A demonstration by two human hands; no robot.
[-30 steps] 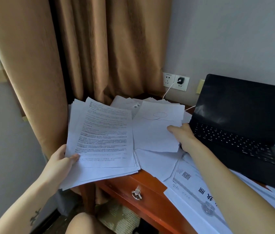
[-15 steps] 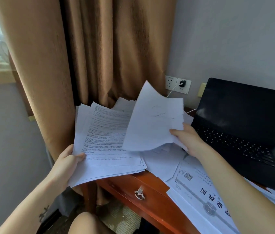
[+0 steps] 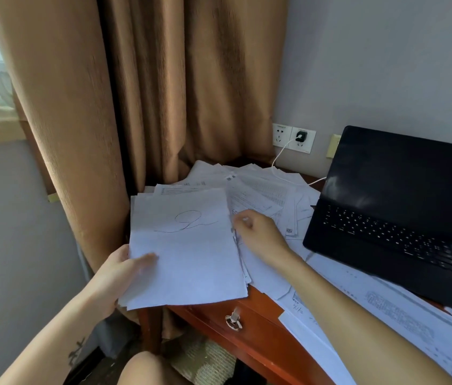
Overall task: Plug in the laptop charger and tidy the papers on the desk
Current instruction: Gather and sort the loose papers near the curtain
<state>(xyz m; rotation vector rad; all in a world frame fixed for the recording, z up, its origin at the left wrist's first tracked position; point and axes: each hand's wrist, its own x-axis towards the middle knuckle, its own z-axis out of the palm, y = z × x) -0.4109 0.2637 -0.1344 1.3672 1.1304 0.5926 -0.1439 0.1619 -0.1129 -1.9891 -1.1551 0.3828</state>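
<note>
My left hand (image 3: 124, 276) grips a stack of white papers (image 3: 188, 251) at its lower left corner, thumb on top; the top sheet bears a pen scribble. My right hand (image 3: 258, 237) hovers at the stack's right edge with fingers loosely curled, holding nothing. More loose papers (image 3: 261, 190) lie spread over the desk behind it. A black charger (image 3: 301, 135) sits plugged into the wall socket, and its white cable (image 3: 277, 159) runs over the papers toward the open black laptop (image 3: 397, 218).
The red wooden desk (image 3: 261, 332) has a drawer with a ring pull (image 3: 233, 322). Large printed sheets (image 3: 386, 315) lie at the front right under my right arm. Brown curtains (image 3: 150, 93) hang behind the desk's left end. My knee (image 3: 141, 368) is below.
My right hand laid the scribbled sheet on top of the stack in my left hand and let go of it. The stack now covers the printed page.
</note>
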